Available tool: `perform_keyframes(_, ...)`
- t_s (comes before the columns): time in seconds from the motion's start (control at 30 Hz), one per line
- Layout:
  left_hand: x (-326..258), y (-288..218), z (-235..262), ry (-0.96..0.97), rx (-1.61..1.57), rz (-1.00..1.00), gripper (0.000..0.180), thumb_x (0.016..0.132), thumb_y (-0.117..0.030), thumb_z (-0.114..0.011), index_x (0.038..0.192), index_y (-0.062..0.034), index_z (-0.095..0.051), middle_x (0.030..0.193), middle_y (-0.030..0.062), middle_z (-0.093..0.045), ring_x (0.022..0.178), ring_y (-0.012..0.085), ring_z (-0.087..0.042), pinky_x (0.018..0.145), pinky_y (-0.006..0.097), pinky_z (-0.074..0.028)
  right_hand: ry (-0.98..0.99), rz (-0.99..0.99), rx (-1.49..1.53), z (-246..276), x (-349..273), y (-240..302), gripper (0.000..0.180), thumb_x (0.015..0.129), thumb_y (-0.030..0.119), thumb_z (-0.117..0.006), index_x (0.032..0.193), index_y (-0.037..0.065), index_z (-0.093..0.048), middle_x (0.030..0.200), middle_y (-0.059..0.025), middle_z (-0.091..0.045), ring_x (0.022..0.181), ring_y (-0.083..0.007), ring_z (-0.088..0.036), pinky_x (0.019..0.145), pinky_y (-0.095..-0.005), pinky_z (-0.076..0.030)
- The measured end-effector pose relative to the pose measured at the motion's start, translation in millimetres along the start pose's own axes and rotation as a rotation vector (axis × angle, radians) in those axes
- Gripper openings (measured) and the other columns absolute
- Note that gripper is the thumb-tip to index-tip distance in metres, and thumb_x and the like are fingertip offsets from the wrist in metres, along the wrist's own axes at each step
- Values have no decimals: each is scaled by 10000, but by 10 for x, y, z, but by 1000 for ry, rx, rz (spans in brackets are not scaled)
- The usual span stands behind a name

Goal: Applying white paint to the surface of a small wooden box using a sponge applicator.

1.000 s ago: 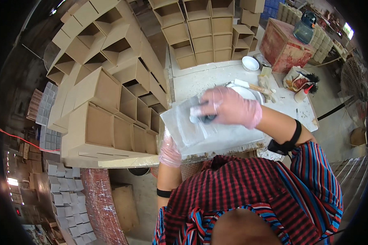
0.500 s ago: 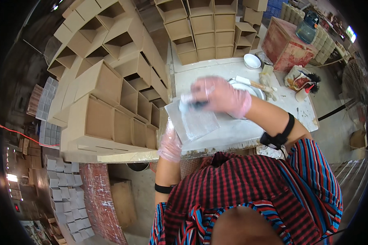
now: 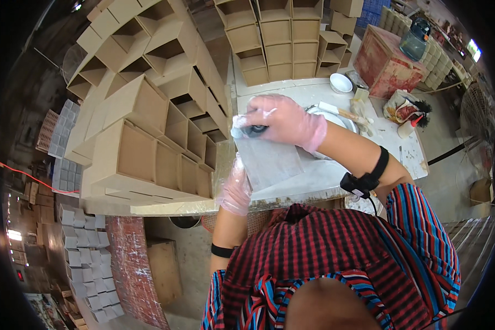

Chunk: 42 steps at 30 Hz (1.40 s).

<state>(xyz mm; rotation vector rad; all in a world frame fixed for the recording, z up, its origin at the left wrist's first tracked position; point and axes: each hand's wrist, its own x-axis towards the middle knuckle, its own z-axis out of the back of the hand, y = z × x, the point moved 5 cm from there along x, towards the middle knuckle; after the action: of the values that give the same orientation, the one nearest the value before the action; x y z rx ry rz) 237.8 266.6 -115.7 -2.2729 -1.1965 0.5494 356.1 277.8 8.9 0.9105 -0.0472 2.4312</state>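
Observation:
A flat-faced grey square piece [image 3: 272, 168] is held tilted above the white-smeared table. My left hand [image 3: 236, 191], in a clear plastic glove smeared with white, grips it at its left edge. Part of those fingers is hidden behind the piece. Over its far edge, my right hand [image 3: 285, 120], also gloved, is closed round a small dark-handled tool [image 3: 255, 130] with a pale end touching the piece's far left corner. The tool's kind is mostly hidden by the fingers. Behind the right wrist stands a round white container [image 3: 335, 117] with a flat brush [image 3: 341, 111] laid across it.
Brown open-fronted boxes [image 3: 143, 148] are stacked high close to my left hand, with another stack [image 3: 278, 49] at the back. On the table's right are a white bowl [image 3: 341, 83], a red-tipped bottle [image 3: 407, 128] and a stained red crate [image 3: 388, 63]. Small grey boxes [image 3: 88, 264] stand lower left.
My right hand and its tool have moved a little left and away from me, to the piece's far left corner. The grey piece and left hand have shifted slightly right.

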Motion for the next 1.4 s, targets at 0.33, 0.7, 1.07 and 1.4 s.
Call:
perform_keyframes(0.33, -41, 114, 198, -51, 25, 72, 501, 980, -378, -479, 1333, -22, -453, 1268, 128, -557, 1124, 242, -582, 928, 367, -527, -42, 78, -68, -67, 132, 91, 393, 728, 201, -751, 1111, 225, -667, 931, -41, -600, 855, -222, -616, 742, -334, -517)
perform_keyframes(0.7, -189, -162, -65, 183, -329, 91, 484, 978, -344, -399, 1310, 1, -469, 1271, 196, -551, 1101, 313, -590, 915, 433, -529, 188, 212, 191, 96, -283, 580, 476, 681, 218, -784, 1137, 224, -650, 890, -32, -588, 840, -221, -610, 705, -356, -508)
perform_keyframes(1.07, -283, -185, 312, -32, -52, -63, 415, 968, -263, -495, 1299, -12, -504, 1245, 127, -589, 1103, 270, -591, 953, 398, -496, -339, -843, 729, 309, -276, -509, 309, 796, 170, -723, 1076, 58, -656, 980, -38, -654, 901, -136, -594, 840, -257, -467)
perform_keyframes(1.4, -361, -166, 394, 90, -141, -133, 513, 924, -281, -607, 1352, -49, -445, 1302, 98, -543, 1171, 256, -548, 986, 403, -473, -499, -1020, 985, 40, -638, -262, 290, 834, 103, -691, 1112, 37, -640, 975, -9, -653, 844, -76, -570, 780, -243, -481)
